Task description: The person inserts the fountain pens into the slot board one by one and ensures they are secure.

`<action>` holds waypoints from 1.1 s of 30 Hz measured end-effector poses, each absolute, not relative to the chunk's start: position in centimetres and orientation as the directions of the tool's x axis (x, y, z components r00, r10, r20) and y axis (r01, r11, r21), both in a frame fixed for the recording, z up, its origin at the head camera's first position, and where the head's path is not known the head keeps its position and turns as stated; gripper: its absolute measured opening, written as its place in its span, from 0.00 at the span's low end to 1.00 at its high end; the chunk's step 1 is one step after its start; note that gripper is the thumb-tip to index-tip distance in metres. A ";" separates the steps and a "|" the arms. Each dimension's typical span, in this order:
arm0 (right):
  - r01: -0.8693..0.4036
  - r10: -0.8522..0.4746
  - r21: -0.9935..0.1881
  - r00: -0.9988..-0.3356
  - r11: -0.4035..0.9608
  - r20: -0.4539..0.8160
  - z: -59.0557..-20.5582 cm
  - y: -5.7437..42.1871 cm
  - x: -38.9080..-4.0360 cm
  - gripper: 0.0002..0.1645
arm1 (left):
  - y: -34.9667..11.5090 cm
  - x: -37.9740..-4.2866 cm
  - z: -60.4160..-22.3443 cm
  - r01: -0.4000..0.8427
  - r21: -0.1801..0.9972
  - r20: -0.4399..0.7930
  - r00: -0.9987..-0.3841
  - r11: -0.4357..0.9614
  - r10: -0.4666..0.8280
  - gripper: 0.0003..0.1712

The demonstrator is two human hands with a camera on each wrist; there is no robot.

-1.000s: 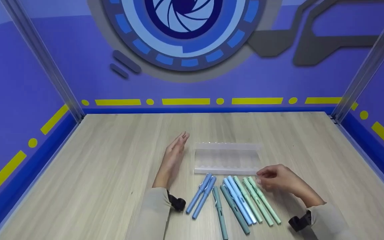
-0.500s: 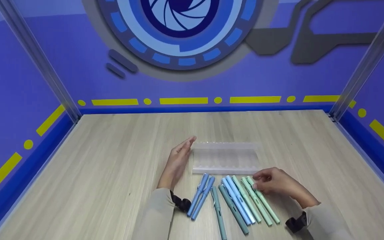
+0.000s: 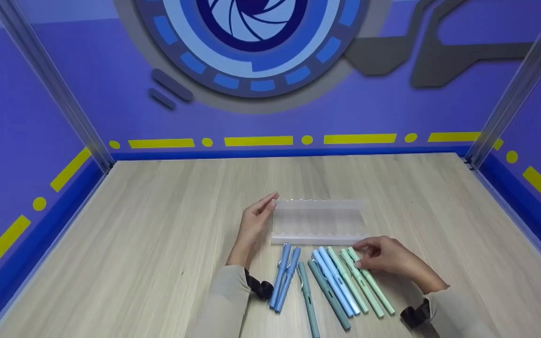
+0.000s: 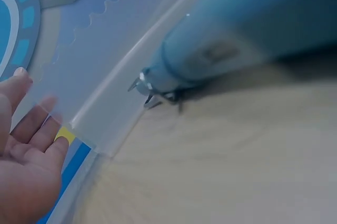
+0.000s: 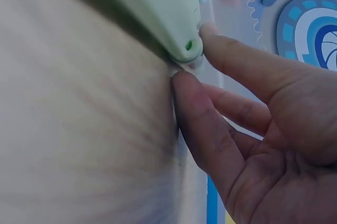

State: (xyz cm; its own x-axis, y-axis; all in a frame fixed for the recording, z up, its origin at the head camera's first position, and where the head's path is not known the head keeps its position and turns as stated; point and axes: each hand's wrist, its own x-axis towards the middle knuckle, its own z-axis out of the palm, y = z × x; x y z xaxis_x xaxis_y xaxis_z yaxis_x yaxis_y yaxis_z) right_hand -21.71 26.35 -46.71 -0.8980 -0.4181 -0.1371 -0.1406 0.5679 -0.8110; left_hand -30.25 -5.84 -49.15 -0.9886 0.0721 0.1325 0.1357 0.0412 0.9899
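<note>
A clear plastic tray (image 3: 318, 220) with scalloped walls lies on the table. At its left end is my left hand (image 3: 254, 223), the fingers fairly straight and at the tray's end; a firm hold does not show. My right hand (image 3: 385, 256) pinches the upper end of the rightmost light green pen (image 3: 376, 288) between thumb and index finger, just in front of the tray; the right wrist view shows this pen end (image 5: 187, 45) up close. Other light green pens (image 3: 356, 291), light blue pens (image 3: 334, 281) and a dark teal pen (image 3: 331, 298) lie to its left.
Another teal pen (image 3: 308, 300) lies apart in the middle. Two mid-blue pens (image 3: 283, 279) lie beside the left wrist camera (image 3: 261, 287), which is very close to them. A blue printed wall (image 3: 270, 126) stands behind the wooden table (image 3: 167, 211).
My left hand has moved right to the tray's end. The right hand has shifted slightly left onto the green pen's end. The lower ends of the two mid-blue pens have swung right.
</note>
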 end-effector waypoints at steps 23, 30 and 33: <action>-0.085 -0.416 -0.832 -0.890 0.549 -0.184 -46.2 26.6 -21.7 0.25 | -5.2 -30.1 -48.9 0.111 0.977 0.118 -0.993 0.179 -0.029 0.17; -0.092 -0.439 -0.849 -0.881 0.521 -0.174 -45.6 26.8 -21.8 0.26 | -5.4 -29.8 -48.7 0.090 0.977 0.099 -0.994 0.192 -0.037 0.16; -0.073 -0.432 -0.855 -0.883 0.514 -0.184 -45.3 26.8 -21.8 0.26 | -5.4 -29.8 -48.7 0.078 0.983 0.086 -0.995 0.168 -0.044 0.15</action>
State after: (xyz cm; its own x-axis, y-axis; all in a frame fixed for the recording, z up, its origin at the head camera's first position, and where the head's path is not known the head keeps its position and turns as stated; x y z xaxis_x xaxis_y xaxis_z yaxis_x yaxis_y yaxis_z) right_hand -21.80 26.80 -45.29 -0.8829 -0.4320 -0.1837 -0.0735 0.5137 -0.8548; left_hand -29.75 -5.43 -48.67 -0.9953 -0.0437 0.0863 0.0778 0.1684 0.9827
